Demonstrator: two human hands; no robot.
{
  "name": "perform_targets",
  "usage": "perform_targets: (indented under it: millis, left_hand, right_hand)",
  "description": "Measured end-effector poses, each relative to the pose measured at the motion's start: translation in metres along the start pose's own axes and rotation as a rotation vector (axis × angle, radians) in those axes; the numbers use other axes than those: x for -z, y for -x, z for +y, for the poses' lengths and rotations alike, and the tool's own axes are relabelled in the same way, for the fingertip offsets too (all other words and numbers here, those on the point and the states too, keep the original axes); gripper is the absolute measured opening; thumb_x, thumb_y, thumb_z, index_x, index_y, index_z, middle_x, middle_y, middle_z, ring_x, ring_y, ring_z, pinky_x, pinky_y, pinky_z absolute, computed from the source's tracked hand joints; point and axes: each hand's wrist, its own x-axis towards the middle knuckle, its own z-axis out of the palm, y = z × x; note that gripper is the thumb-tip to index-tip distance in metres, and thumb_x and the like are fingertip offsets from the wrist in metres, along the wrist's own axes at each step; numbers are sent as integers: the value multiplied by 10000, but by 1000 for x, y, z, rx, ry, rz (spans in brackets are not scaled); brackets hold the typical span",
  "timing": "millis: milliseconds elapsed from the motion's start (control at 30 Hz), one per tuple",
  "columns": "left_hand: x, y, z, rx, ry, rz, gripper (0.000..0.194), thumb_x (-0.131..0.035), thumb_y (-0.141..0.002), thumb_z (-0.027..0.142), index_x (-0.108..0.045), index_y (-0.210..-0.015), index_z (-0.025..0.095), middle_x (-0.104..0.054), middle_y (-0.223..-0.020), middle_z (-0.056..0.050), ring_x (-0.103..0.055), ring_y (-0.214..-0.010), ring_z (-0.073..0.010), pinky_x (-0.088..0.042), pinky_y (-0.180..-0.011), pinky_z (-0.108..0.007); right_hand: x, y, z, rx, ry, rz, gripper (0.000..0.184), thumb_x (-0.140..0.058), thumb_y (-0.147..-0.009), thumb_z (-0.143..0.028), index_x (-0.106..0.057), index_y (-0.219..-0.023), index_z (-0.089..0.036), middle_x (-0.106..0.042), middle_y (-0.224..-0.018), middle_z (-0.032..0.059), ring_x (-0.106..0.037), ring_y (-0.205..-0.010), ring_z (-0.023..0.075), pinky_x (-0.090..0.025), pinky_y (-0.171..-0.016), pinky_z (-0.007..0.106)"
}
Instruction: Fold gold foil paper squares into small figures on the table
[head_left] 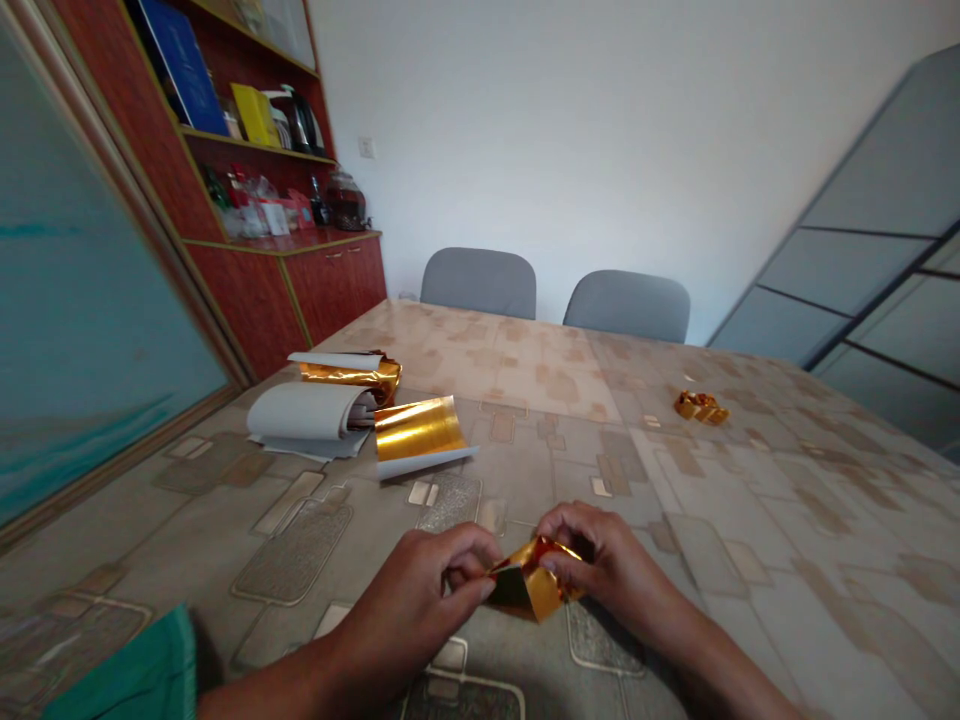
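Observation:
Just above the near part of the table, a piece of shiny gold foil paper, partly folded, is held between both hands. My left hand pinches its left corner between thumb and fingers. On the right side, my right hand grips the folded end, thumb in front and fingers behind. A curled sheet of gold foil paper, white on its underside, lies farther off to the left. Beside it rests a thick curled stack of white-backed sheets. Behind that is another rolled gold sheet.
A small folded gold foil piece sits toward the table's right side. The patterned cloth covers the table. Two grey chairs stand at the far edge. A red wooden cabinet with shelved items is at the back left.

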Motion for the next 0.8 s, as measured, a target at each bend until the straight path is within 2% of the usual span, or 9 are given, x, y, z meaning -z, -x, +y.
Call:
perform_targets:
  millis: [67,133,200,300,367,433,533,633,800]
  left_hand:
    - [4,0,1,-41,-75,26,110,-593,-903,192,-682,-967,187,-619,-629,50,-531,-561,-125,-329,-531,-215]
    - [8,1,2,-147,-186,71,112,-577,-927,189,-685,-899,184,-637,-665,25,-548,-590,-134,-356,-557,-225]
    - [11,1,3,-329,-307,134,164,-539,-951,164,-674,-858,175,-659,-736,-12,-575,-665,-154,-396,-615,-244]
    - [13,-1,2,-613,-426,215,164,-501,-960,88,-645,-923,158,-670,-857,-58,-577,-777,-178,-433,-720,-282]
    - [12,-1,-1,-754,-489,241,164,-500,-950,44,-620,-912,149,-654,-849,-62,-542,-754,-174,-424,-705,-286]
    - [9,0,-5,-831,-584,241,195,-482,-951,26,-600,-858,149,-624,-784,-48,-493,-692,-168,-388,-641,-285]
    - [2,5,-11,-814,-739,173,302,-398,-1003,63,-568,-776,164,-589,-722,-30,-453,-641,-171,-327,-584,-307]
    - [-6,11,-16,-742,-816,91,360,-325,-1056,126,-578,-803,174,-578,-721,-15,-463,-633,-175,-292,-564,-326]
    - [-15,17,-22,-624,-805,45,278,-388,-1006,99,-566,-811,184,-590,-764,-10,-495,-657,-176,-312,-583,-320]
  right_hand:
    - [1,1,-3,17,17,18,80,-676,-868,-200,-652,-791,-198,-599,-720,-9,-542,-667,156,-386,-603,266]
    - [4,2,-9,70,58,49,111,-671,-887,-201,-634,-782,-204,-621,-778,5,-568,-722,167,-404,-646,281]
    - [8,3,-19,165,125,73,133,-661,-918,-215,-621,-791,-212,-633,-812,13,-582,-765,175,-417,-685,296]
    - [14,7,-33,319,238,56,174,-610,-977,-249,-591,-805,-221,-618,-808,13,-575,-785,180,-418,-694,300]
    - [14,11,-40,378,317,19,174,-556,-1009,-243,-564,-836,-222,-613,-824,15,-569,-796,181,-422,-691,298]
    - [10,17,-42,389,425,-32,163,-528,-1014,-201,-541,-852,-218,-614,-840,17,-561,-791,181,-421,-680,294]
    - [-2,27,-38,385,574,-135,165,-561,-975,-132,-537,-832,-210,-629,-830,12,-558,-756,181,-418,-665,298]
    - [-14,34,-31,339,613,-212,145,-616,-944,-110,-571,-846,-206,-657,-855,10,-583,-751,179,-433,-663,294]
    - [-16,36,-32,195,566,-290,67,-627,-968,-165,-633,-950,-229,-676,-953,7,-615,-843,185,-473,-731,295]
